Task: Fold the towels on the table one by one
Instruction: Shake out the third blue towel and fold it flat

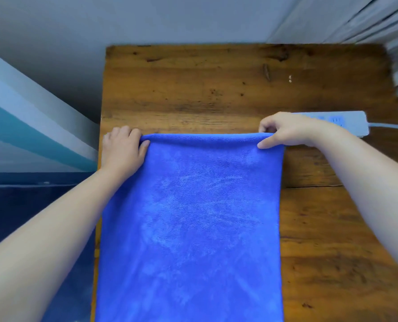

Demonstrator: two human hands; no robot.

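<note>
The blue towel [191, 228] lies flat on the wooden table [332, 228], its long axis running straight away from the person, with the near end passing out of view at the bottom of the frame. All of its length sits on the near side of the grip; nothing of it reaches beyond the two hands.

At the far edge, the left hand [121, 149] pinches the left corner, thumb on top of the cloth and fingers curled over the hem. The right hand [286, 131] pinches the right corner the same way, thumb pressed on the upper face, fingers curled behind the edge. Both hands grasp the towel. They stand at about the same reach, level with each other across the short side, so neither is clearly nearer. The far edge looks rounded and thick, which suggests the cloth is already doubled there, though that cannot be told for sure.

The coming move probably turns on this: since the cloth stretches toward the body from the grip, any fold along the long axis means drawing both corners back toward the person together.

Just beyond the right hand lies a white power strip [346, 123], its cable running off to the right.
</note>
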